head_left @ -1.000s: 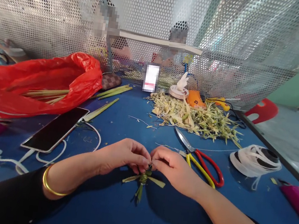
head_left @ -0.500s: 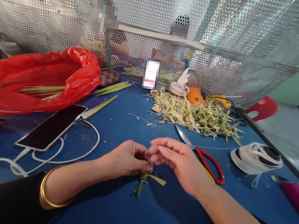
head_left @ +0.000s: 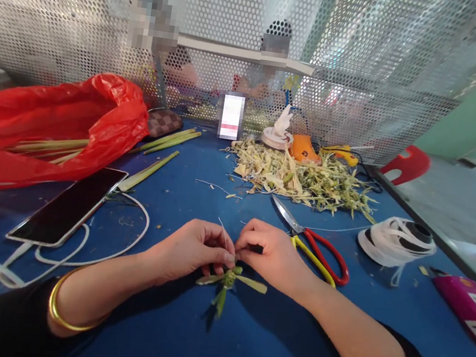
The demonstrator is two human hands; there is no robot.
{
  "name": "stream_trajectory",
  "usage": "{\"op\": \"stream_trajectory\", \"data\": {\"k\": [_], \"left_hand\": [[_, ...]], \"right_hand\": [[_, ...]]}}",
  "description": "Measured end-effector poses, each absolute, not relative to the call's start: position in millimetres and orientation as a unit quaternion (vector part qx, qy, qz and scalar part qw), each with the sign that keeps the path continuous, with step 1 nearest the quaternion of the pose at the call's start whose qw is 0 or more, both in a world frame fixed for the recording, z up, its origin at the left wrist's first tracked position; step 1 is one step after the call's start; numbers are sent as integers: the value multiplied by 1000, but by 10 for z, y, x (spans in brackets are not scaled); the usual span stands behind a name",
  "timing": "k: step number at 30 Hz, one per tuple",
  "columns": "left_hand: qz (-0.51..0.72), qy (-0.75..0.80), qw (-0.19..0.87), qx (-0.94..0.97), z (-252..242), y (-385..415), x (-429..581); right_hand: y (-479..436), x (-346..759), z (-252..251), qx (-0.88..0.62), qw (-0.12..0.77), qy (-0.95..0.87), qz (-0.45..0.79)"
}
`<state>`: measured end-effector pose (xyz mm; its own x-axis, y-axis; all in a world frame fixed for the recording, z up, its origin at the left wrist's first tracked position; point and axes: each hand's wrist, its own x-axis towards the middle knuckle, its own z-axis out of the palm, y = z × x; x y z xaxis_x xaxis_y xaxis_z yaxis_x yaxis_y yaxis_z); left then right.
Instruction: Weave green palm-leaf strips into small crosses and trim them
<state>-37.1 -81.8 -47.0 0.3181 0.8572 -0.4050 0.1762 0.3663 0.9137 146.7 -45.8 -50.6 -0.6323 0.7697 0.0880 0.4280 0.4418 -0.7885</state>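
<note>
A small woven green leaf figure (head_left: 229,279) with leaf strips sticking out on both sides and a tail pointing down is in front of me. My left hand (head_left: 206,248) pinches its upper end between thumb and forefinger, and a thin pale strand (head_left: 223,226) rises by those fingers. My right hand (head_left: 265,253) is closed, its fingertips touching the same upper end beside the left thumb. What the right fingertips grip is too small to make out. Scissors (head_left: 297,228) with one red and one yellow handle lie just beyond my right hand.
A red plastic bag (head_left: 113,119) of stalks, a phone (head_left: 70,202) and a white cable (head_left: 144,230) are at left. Leaf scraps (head_left: 300,178) lie at the back right, near white ribbon (head_left: 388,241) and a purple box (head_left: 468,305). Two people sit behind perforated mesh (head_left: 226,11).
My right hand has closed its spread fingers and come to the figure's top. A leaf strip now shows at the figure's left too. The view has shifted slightly right.
</note>
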Motion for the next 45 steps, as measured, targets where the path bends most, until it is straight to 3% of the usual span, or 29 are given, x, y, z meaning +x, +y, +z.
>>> {"op": "stream_trajectory", "data": {"k": [12, 16, 21, 24, 31, 41, 45], "left_hand": [[319, 555, 619, 454, -483, -792, -360], [306, 556, 605, 480, -486, -791, -370], [307, 555, 550, 543, -491, -763, -404], [302, 541, 512, 595, -492, -747, -428], [282, 547, 336, 713, -465, -797, -420], [271, 517, 44, 811, -570, -827, -415], [281, 476, 11, 833, -564, -822, -421]], "right_hand": [[-482, 1536, -315, -330, 194, -871, 309], [-494, 1530, -302, -295, 180, -866, 363], [-468, 1456, -469, -366, 255, -735, 511], [-462, 1416, -586, -362, 260, -731, 517], [-483, 1417, -608, -357, 249, -788, 435], [-523, 1403, -603, -355, 246, -797, 423], [-503, 1392, -622, -356, 251, -786, 439]]}}
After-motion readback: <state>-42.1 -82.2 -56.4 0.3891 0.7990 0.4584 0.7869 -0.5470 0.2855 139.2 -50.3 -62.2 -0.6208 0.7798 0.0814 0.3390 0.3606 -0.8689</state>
